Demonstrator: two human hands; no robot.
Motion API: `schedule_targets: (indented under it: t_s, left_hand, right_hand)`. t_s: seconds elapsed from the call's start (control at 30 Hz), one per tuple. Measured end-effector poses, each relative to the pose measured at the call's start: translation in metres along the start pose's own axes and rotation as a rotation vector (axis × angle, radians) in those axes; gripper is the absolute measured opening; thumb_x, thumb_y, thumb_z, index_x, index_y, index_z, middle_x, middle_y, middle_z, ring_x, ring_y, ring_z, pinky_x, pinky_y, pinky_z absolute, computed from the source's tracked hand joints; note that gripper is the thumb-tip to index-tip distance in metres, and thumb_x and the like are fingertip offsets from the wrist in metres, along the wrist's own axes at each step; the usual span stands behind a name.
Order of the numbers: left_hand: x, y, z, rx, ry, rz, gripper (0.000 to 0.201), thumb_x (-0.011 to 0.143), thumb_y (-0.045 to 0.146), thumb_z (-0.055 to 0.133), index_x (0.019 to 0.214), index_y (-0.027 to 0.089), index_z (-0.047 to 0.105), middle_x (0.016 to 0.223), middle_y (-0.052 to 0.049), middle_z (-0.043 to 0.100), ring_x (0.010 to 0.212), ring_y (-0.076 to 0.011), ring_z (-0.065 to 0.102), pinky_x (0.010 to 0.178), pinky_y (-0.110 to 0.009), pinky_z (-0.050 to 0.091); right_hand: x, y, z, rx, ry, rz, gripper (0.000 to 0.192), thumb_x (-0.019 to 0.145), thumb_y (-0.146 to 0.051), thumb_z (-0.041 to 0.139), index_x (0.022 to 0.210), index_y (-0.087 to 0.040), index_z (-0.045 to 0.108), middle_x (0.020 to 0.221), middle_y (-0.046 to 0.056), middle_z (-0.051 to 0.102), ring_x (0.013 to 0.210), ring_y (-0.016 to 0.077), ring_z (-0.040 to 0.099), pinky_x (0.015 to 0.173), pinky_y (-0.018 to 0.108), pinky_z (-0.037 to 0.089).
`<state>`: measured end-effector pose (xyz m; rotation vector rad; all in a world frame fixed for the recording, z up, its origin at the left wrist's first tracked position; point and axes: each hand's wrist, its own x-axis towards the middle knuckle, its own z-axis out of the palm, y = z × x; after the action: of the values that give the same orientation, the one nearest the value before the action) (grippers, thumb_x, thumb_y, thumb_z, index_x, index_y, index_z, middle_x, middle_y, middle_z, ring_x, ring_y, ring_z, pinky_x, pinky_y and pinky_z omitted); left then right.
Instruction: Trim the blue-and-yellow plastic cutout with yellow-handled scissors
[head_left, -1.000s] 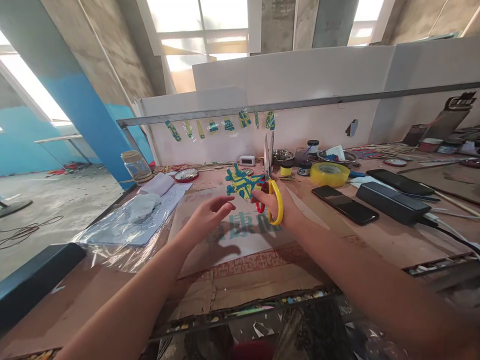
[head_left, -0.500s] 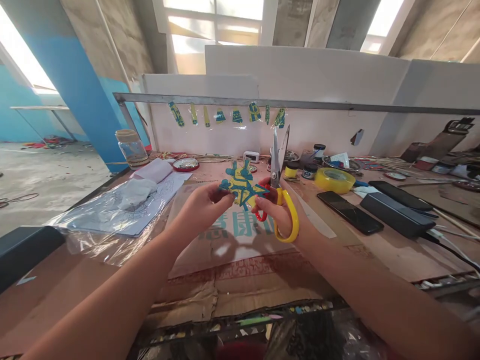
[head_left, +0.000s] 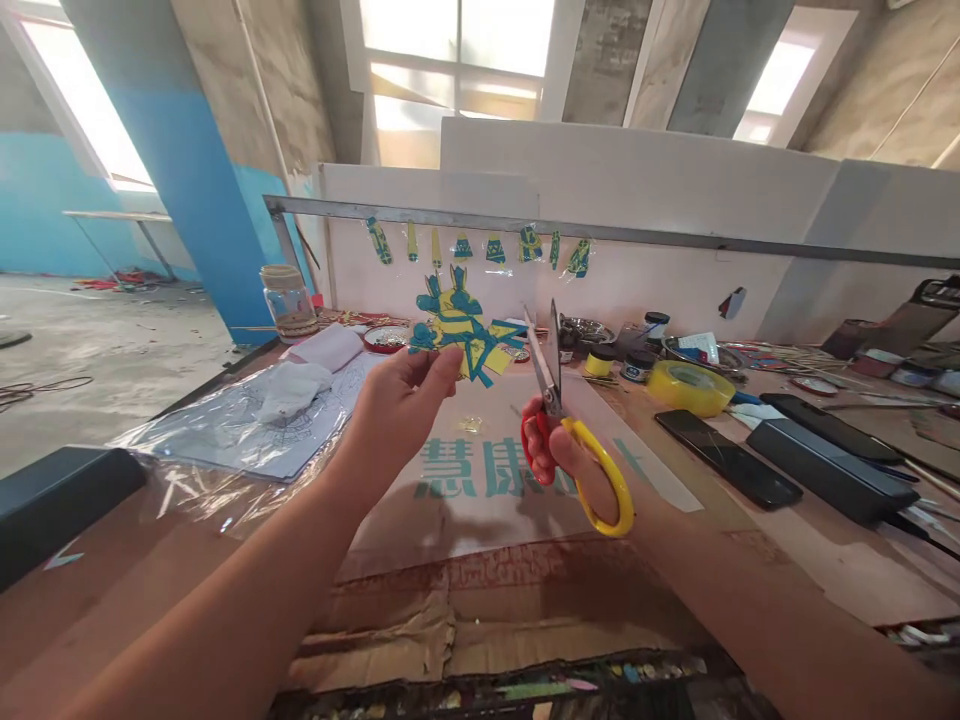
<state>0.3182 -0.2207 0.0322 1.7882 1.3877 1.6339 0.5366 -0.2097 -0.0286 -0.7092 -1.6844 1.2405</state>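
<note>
My left hand (head_left: 401, 405) pinches a blue and yellow painted cutout (head_left: 456, 325) by its lower edge and holds it up above the table. To its right, my right hand (head_left: 574, 465) grips a pair of scissors (head_left: 559, 420) with a red and a yellow handle loop. The blades point up and stand slightly apart, just right of the cutout and not touching it. Below both hands lies a sheet of cardboard (head_left: 487, 500) with green printed characters.
A glass jar (head_left: 287, 300), white cloth on a plastic sheet (head_left: 247, 420) at left. Yellow tape roll (head_left: 690, 387), small paint pots (head_left: 637, 362), two phones (head_left: 731, 458) and a black box (head_left: 832, 457) at right. More cutouts (head_left: 480, 248) hang from a metal rail.
My left hand took the cutout from beside the scissors and lifted it up and left. My right hand with the scissors dropped lower and to the right.
</note>
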Motion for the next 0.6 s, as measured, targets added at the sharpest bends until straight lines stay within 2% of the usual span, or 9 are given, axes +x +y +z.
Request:
schedule_targets:
  t_s: [0.1,0.2,0.4,0.6]
  left_hand:
    - [0.002,0.001,-0.007,0.049,0.087,0.053,0.039,0.093,0.048,0.056,0.069,0.019,0.064,0.067,0.0,0.065,0.063,-0.0135,0.058,0.06,-0.027,0.043]
    - [0.001,0.001,-0.01,0.069,0.113,0.095,0.036,0.094,0.047,0.057,0.072,0.02,0.066,0.068,0.0,0.069,0.065,-0.0145,0.062,0.062,-0.027,0.046]
    - [-0.004,0.006,-0.009,0.111,0.016,0.201,0.036,0.097,0.046,0.053,0.076,0.02,0.067,0.073,-0.001,0.072,0.072,-0.0169,0.065,0.065,-0.028,0.047]
    - [-0.009,0.004,-0.005,0.172,-0.064,0.235,0.044,0.1,0.05,0.048,0.075,0.02,0.069,0.078,-0.002,0.073,0.075,-0.0182,0.065,0.069,-0.03,0.045]
  right_hand:
    - [-0.005,-0.004,0.005,-0.089,-0.068,-0.006,0.061,0.082,-0.077,0.056,0.11,-0.023,0.054,0.086,-0.002,0.048,0.065,0.0109,0.044,0.057,0.024,0.038]
    - [-0.006,-0.005,0.008,-0.09,-0.11,0.008,0.057,0.083,-0.074,0.059,0.108,-0.022,0.057,0.083,-0.002,0.046,0.068,0.0113,0.042,0.06,0.024,0.036]
    - [-0.008,0.0,0.008,-0.073,-0.148,0.017,0.058,0.083,-0.074,0.059,0.11,-0.022,0.057,0.084,-0.001,0.046,0.065,0.0109,0.039,0.062,0.025,0.037]
    - [-0.01,-0.009,0.009,-0.075,-0.165,0.051,0.053,0.084,-0.07,0.062,0.108,-0.022,0.057,0.086,0.0,0.047,0.07,0.0116,0.041,0.061,0.023,0.034]
